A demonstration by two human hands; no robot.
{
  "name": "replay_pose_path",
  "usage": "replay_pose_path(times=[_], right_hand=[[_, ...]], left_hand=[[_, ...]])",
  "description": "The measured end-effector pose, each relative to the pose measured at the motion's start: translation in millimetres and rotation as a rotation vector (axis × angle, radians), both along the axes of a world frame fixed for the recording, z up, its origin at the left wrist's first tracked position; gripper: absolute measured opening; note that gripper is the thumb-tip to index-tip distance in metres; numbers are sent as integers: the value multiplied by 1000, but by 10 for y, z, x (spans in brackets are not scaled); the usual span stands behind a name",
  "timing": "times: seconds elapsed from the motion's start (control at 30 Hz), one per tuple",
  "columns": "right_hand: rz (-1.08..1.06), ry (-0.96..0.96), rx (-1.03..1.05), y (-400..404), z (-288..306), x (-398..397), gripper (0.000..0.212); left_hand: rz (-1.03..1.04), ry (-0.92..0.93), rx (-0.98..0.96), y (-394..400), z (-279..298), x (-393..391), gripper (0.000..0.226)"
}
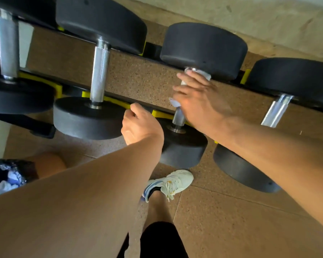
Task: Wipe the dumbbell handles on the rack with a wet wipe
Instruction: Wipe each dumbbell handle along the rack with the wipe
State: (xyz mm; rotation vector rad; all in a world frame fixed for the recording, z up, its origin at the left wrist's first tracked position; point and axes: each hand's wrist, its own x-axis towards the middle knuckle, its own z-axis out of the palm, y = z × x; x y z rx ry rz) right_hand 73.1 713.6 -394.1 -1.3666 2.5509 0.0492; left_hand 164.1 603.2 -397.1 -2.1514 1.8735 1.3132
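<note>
We've got the right hand wrapped round the third dumbbell handle on the rack, fingers curled over the wet wipe. Best to keep a snug grip and twist along the full handle, end to end. The left hand, fingers curled, seems to brace on the rail.
</note>
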Motion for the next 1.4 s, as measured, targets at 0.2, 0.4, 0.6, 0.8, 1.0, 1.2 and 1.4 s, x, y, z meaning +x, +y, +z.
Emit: replay_pose_path(times=[0.2,0.4,0.6,0.8,1.0,1.2,1.4], right_hand=[[-221,-499,-88,23,142,482,20],[-449,-299,-485,-28,395,238,46],[96,-43,97,-51,-93,-85,31],[-380,-670,-177,15,58,508,20],[-713,-443,-747,66,359,420,38],[2,-160,-48,103,-35,-54,45],[-610,-945,-416,398,37,795,32]], left_hand=[[22,19,24,-3,29,3,23],[0,7,27,35,71,-23,37],[21,20,22,27,84,-35,41],[46,23,28,14,52,-30,39],[43,68,28,42,63,4,41],[6,47,7,32,42,2,42],[-49,0,-29,4,-9,-2,38]])
